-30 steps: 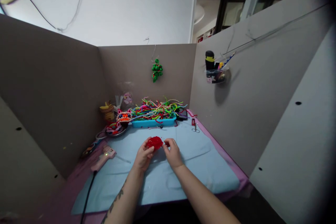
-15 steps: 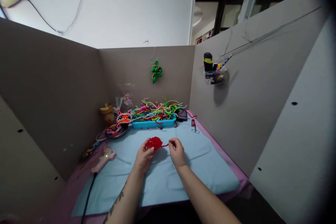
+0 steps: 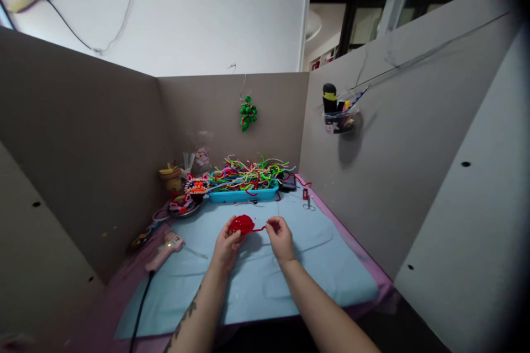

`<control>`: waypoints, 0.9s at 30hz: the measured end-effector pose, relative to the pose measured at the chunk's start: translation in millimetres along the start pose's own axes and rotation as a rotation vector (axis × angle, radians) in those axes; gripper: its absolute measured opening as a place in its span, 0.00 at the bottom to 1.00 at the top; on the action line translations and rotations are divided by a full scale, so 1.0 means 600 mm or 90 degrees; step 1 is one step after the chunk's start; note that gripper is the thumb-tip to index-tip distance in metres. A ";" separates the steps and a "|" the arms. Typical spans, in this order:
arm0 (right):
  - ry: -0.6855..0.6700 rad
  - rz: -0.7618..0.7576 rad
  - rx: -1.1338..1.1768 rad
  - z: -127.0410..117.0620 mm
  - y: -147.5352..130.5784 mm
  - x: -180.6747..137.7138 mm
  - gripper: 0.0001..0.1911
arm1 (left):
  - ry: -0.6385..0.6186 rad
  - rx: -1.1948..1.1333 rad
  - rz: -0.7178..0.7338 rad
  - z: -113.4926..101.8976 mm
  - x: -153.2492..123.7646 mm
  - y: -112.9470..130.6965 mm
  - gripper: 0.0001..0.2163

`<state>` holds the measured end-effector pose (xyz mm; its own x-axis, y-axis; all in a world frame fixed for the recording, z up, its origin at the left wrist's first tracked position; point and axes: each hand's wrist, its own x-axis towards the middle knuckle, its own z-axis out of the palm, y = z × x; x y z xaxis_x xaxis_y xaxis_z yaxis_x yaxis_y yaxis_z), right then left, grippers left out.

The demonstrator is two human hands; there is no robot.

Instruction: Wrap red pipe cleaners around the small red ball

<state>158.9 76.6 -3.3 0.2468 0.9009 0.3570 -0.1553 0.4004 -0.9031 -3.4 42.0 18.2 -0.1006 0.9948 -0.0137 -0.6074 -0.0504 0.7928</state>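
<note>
My left hand [image 3: 227,246] is closed around a red coiled pipe-cleaner ball [image 3: 242,224], held just above the light blue mat [image 3: 314,265]. A thin red strand runs from the ball to my right hand [image 3: 281,238], whose fingertips pinch its loose end. The two hands sit a few centimetres apart over the middle of the mat.
A blue tray of several coloured pipe cleaners [image 3: 244,177] stands at the back. Left of it are small craft figures on a dish [image 3: 188,196] and a pink glue gun [image 3: 163,250] with its cord. Small scissors [image 3: 305,199] lie at the right. Grey partition walls enclose the desk; a green ornament [image 3: 248,112] hangs behind.
My right hand has drawn away to the right from the red ball, pulling out a short length of red strand. The left hand has stayed in place.
</note>
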 end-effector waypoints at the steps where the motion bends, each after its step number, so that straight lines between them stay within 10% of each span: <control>1: -0.014 0.032 0.043 0.001 -0.001 0.001 0.09 | 0.002 0.000 0.001 -0.001 0.001 -0.001 0.31; 11: -0.123 0.257 0.411 0.003 -0.005 0.005 0.19 | -0.054 -0.048 -0.029 -0.009 -0.005 0.006 0.29; 27: -0.036 0.324 0.519 -0.010 0.004 0.017 0.14 | -0.042 -0.106 -0.048 -0.013 0.001 0.004 0.21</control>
<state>167.0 85.4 -3.3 -0.0762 0.9971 -0.0018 -0.8534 -0.0662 -0.5170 -11.0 42.1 15.0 -0.0014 0.9997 -0.0243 -0.7335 0.0155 0.6795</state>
